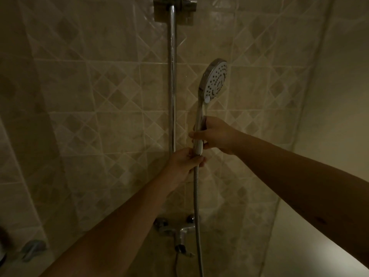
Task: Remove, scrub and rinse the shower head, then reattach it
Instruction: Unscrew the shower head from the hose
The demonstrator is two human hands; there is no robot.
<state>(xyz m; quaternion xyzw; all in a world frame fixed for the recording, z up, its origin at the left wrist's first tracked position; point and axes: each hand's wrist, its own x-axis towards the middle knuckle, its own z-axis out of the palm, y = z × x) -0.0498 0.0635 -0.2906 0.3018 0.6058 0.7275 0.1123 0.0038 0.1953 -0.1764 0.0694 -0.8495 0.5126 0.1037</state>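
Observation:
A chrome hand-held shower head with a white nozzle face stands upright in front of the tiled wall, its face turned right. My right hand grips its handle from the right side. Just below, my left hand pinches the joint where the metal hose meets the bottom of the handle. The hose hangs straight down from there to the bottom of the view.
A vertical chrome slide rail runs up the wall to a bracket at the top. A chrome mixer tap is mounted low on the wall. A grey object sits at the lower left. A pale wall stands on the right.

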